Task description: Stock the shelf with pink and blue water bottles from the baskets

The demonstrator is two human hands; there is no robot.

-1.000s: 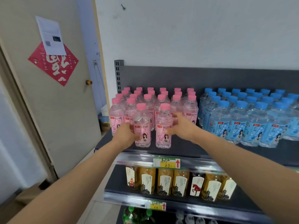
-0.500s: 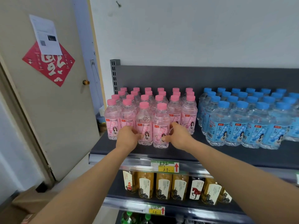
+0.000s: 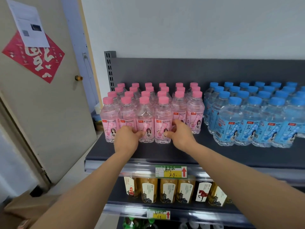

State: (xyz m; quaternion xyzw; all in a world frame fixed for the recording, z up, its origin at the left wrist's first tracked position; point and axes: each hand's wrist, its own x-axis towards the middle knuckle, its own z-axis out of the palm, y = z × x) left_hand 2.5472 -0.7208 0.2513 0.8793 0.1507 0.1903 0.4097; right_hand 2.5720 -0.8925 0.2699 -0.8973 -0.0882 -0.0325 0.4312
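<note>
left grip (image 3: 127,138) curled on one front-row pink bottle (image 3: 146,113), right grip (image 3: 182,136) wrapped round the pink bottle next door (image 3: 163,113), both standing on the top shelf (image 3: 165,153), blue bottles (image 3: 231,123) off to the right

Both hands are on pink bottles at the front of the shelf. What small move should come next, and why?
Probably let go and draw both hands back. The left hand holds the third front bottle, the right hand the fourth front bottle; both stand upright on the shelf, level with their two left neighbours.
</note>
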